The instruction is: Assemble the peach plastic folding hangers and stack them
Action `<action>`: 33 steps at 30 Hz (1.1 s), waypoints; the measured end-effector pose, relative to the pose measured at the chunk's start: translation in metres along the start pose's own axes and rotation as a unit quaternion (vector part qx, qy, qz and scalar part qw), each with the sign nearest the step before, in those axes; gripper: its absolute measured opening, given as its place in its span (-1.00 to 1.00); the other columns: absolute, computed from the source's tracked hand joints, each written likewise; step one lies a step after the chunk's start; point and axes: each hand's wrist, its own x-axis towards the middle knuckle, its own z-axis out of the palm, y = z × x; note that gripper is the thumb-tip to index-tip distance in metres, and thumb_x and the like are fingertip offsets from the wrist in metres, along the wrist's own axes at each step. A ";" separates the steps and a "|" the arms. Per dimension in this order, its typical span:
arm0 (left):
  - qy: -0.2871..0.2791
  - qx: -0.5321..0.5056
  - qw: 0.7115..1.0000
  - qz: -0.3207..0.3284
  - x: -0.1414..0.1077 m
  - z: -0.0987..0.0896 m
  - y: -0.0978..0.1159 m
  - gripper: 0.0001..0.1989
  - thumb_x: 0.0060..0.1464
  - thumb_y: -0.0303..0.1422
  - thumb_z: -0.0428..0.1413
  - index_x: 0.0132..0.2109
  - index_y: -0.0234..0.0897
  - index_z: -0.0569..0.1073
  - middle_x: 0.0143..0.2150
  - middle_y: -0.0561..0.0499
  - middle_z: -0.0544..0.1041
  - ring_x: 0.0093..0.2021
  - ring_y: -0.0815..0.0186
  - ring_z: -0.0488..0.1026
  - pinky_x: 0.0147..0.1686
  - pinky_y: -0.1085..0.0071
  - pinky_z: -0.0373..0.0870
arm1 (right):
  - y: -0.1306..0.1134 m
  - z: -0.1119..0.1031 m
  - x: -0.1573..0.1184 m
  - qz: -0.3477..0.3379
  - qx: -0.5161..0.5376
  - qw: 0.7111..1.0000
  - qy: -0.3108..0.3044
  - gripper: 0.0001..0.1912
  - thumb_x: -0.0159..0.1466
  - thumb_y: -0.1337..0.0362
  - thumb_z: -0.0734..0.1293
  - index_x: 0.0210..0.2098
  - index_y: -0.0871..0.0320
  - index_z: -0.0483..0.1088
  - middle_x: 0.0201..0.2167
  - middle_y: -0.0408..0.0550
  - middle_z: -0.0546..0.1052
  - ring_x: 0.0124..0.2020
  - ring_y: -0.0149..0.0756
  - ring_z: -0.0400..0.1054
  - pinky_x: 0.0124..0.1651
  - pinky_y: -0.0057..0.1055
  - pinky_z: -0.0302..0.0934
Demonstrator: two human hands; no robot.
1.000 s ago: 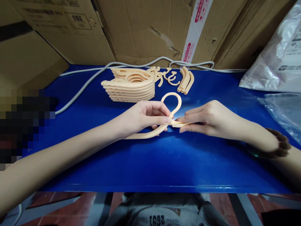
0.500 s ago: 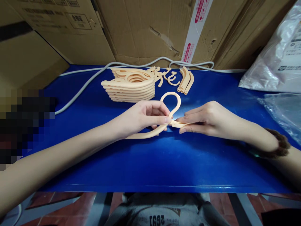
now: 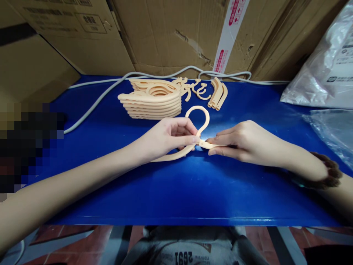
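Note:
A cream plastic hanger piece [image 3: 205, 119] with a curved hook lies across the middle, its long arm running left under my wrist. My left hand [image 3: 176, 138] pinches it just below the hook, thumb on top. From the right, my right hand [image 3: 239, 141] grips a cream arm piece [image 3: 206, 145] between thumb and fingers; its inner end meets the hanger beside my left fingertips. Whether the two are joined is hidden by the fingers. Behind my left hand sits a stack of cream hangers [image 3: 154, 105].
Small cream hooks [image 3: 203, 92] and several curved arm pieces [image 3: 217, 94] lie at the back of the blue table [image 3: 176, 191]. A white cable [image 3: 93, 106] runs behind them. Cardboard boxes [image 3: 165, 40] stand at the back, plastic bags [image 3: 322, 73] at the right.
The hook and the hanger held in my left hand have shifted slightly left. Both hands keep their grips, and the stack stays in place.

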 end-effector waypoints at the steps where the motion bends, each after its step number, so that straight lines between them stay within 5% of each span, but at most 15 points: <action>1: 0.004 -0.001 1.000 0.000 0.000 0.000 0.000 -0.90 0.04 -0.44 0.23 -0.31 -0.38 0.46 -0.41 0.09 0.53 -0.42 0.50 0.43 -0.39 0.60 0.32 | -0.001 0.000 0.000 0.000 0.002 1.000 -0.003 -0.67 0.43 0.13 0.19 0.03 0.06 0.51 -0.10 -0.07 0.63 -0.22 -0.33 0.55 -0.27 -0.47 0.25; 18: 0.034 0.004 0.999 0.003 -0.001 0.003 -0.006 -0.89 0.06 -0.41 0.26 -0.24 -0.35 0.57 -0.34 0.06 0.61 -0.33 0.48 0.50 -0.29 0.62 0.37 | -0.010 -0.007 0.001 0.040 -0.006 0.999 -0.008 -0.69 0.40 0.12 0.21 -0.14 0.03 0.58 -0.37 -0.10 0.65 -0.49 -0.38 0.43 -0.45 -0.47 0.04; 33: 0.016 -0.002 0.999 -0.040 -0.002 0.002 -0.006 -0.83 0.09 -0.33 0.24 -0.21 -0.34 0.59 -0.36 0.01 0.62 -0.38 0.39 0.54 -0.37 0.55 0.40 | -0.014 -0.007 0.002 0.054 -0.031 0.998 -0.004 -0.69 0.40 0.13 0.21 -0.15 0.02 0.59 -0.42 -0.10 0.64 -0.50 -0.37 0.43 -0.46 -0.44 0.03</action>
